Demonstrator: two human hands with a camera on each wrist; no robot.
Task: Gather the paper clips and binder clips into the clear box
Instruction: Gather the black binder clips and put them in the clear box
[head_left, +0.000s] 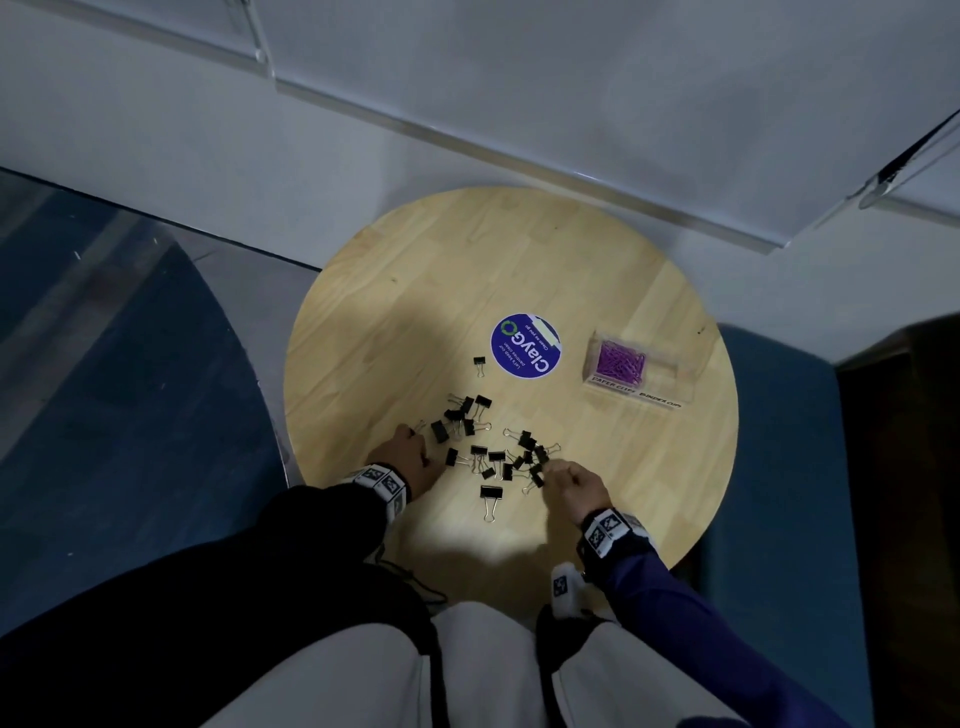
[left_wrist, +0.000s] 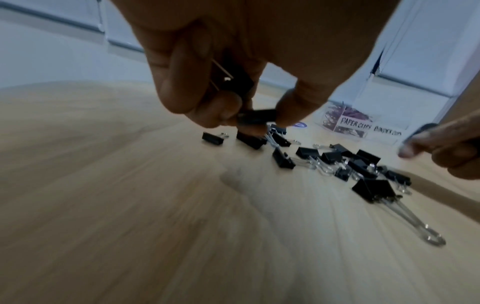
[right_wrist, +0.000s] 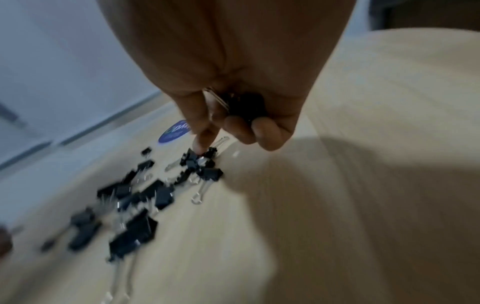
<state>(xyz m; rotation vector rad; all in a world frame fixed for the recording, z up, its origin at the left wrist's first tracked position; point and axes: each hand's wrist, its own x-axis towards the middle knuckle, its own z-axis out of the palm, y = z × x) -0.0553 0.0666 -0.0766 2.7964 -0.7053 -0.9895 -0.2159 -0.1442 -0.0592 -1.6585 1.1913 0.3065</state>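
Note:
Several black binder clips (head_left: 493, 457) lie scattered on the near half of the round wooden table (head_left: 623, 291). My left hand (head_left: 413, 457) sits at the pile's left edge; in the left wrist view its fingers pinch one binder clip (left_wrist: 257, 117) and curl round another binder clip (left_wrist: 233, 76) in the palm. My right hand (head_left: 574, 483) is at the pile's right edge, holding binder clips (right_wrist: 244, 105) in its curled fingers while one finger (right_wrist: 203, 139) touches a clip on the table. The clear box (head_left: 636, 371), far right, holds purple paper clips (head_left: 621, 361) in its left compartment.
A round blue sticker (head_left: 526, 349) lies flat near the table's middle. One stray binder clip (head_left: 479, 362) sits just left of it. A blue seat (head_left: 779, 493) borders the table on the right, and a white wall runs behind.

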